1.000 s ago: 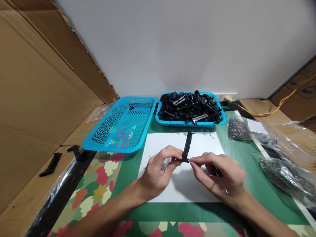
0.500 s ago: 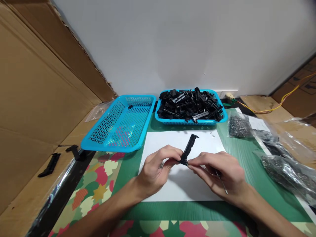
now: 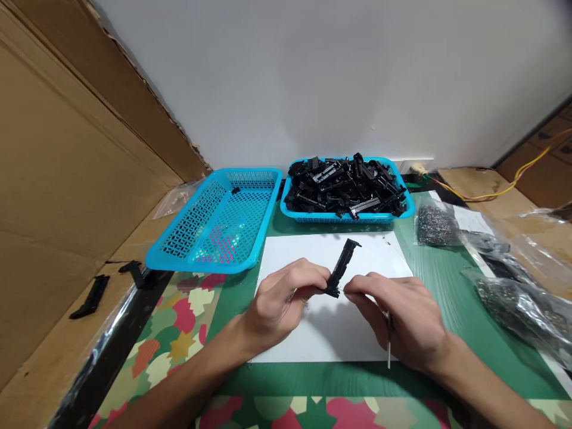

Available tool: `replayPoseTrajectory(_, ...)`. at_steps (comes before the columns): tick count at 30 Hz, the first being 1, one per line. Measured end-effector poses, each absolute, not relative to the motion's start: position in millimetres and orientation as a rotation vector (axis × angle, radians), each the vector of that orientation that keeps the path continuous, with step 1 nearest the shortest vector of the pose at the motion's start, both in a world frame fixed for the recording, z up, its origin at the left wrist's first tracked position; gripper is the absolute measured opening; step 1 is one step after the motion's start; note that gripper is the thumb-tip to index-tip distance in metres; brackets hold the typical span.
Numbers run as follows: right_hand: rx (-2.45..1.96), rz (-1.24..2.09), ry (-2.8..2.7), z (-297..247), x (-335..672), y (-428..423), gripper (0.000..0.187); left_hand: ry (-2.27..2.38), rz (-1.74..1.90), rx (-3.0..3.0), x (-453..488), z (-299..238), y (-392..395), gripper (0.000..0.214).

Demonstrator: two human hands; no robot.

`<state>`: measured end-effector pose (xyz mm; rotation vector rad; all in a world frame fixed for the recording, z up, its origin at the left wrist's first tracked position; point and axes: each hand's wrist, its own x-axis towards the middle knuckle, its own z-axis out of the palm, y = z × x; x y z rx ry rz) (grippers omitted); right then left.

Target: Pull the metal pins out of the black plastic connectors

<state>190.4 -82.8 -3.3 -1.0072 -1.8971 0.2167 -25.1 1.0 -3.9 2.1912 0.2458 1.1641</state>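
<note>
Over the white sheet (image 3: 339,333), my left hand (image 3: 286,301) pinches the lower end of a black plastic part (image 3: 343,262). The part is L-shaped and its long arm tilts up to the right. My right hand (image 3: 402,313) is closed just right of the part's lower end, thumb and forefinger pressed together. A tiny, thin bright piece seems to show at those fingertips, too small to name. Tucked under the other fingers of that hand is a thin metal rod (image 3: 389,345), its lower end pointing down; the rest is hidden by the hand.
Behind the sheet stands a blue basket (image 3: 348,220) heaped with black plastic parts. A second blue basket (image 3: 205,265) at left holds one small black piece. Two black parts (image 3: 92,297) lie farther left. Plastic bags of small metal pieces (image 3: 435,226) lie at right, near a yellow cable (image 3: 496,193).
My right fingertips have drawn slightly right, away from the black part's lower end. The metal rod in that hand has swung to hang nearly straight down. My left hand keeps its hold.
</note>
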Motion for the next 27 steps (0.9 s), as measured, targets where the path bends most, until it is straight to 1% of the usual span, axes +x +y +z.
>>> replayPoseTrajectory(6, -1.023, 0.175, -1.861, -4.6, 189.1, -82.5, 0.018, 0.239, 1.143, 2.236, -26.6, -2.5, 2.7, 0.043)
replayPoseTrajectory(11, -0.981, 0.212, -1.837, -5.3, 187.1, -79.0, 0.02, 0.233, 1.15, 2.271, -26.9, 2.9, 5.2, 0.044)
replayPoseTrajectory(20, -0.922, 0.28, -1.8, -3.1, 186.7, -79.1, 0.014, 0.342, 1.126, 2.199, -29.3, -2.7, 1.4, 0.044)
replayPoseTrajectory(27, -0.89, 0.291, -1.805, -4.5, 189.6, -75.9, 0.018, 0.398, 1.072, 2.136, -30.7, -3.3, -3.4, 0.043)
